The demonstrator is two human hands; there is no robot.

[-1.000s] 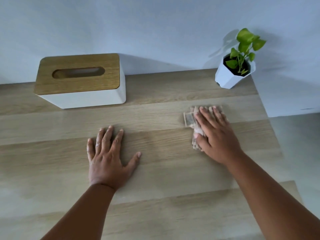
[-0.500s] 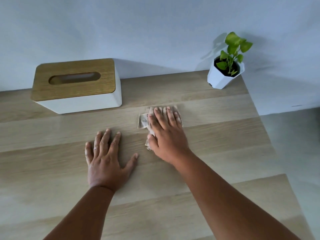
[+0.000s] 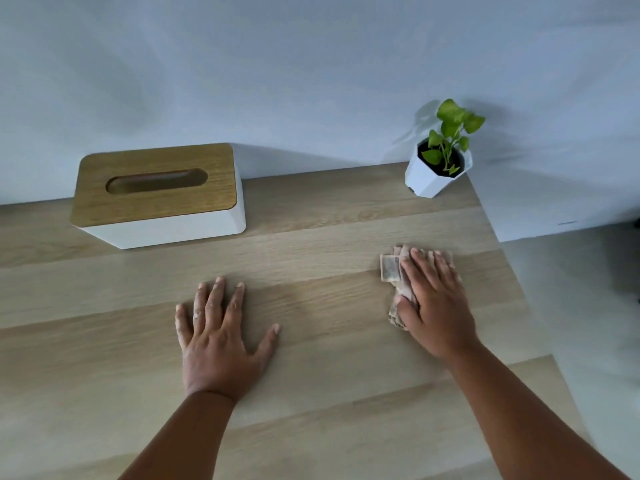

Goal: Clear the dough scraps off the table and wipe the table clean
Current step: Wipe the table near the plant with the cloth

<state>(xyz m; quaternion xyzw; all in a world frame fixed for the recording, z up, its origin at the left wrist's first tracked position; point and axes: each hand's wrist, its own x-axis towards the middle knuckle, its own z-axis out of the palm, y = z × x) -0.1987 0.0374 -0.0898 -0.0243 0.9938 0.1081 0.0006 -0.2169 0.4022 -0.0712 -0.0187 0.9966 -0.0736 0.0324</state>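
Observation:
My right hand [image 3: 434, 303] lies flat with straight fingers on a crumpled, soiled tissue [image 3: 390, 269], pressing it onto the wooden table [image 3: 311, 237] near the right edge. Most of the tissue is hidden under the palm. My left hand [image 3: 218, 334] rests flat on the table's middle, fingers spread, with pale specks on the fingers. I see no dough scraps on the wood.
A white tissue box [image 3: 159, 199] with a wooden lid stands at the back left against the wall. A small potted plant [image 3: 438, 168] in a white pot sits at the back right corner. The table's right edge runs just beyond my right hand.
My right hand slid the tissue left toward my left hand, then back to the right side of the table. My left hand stayed put.

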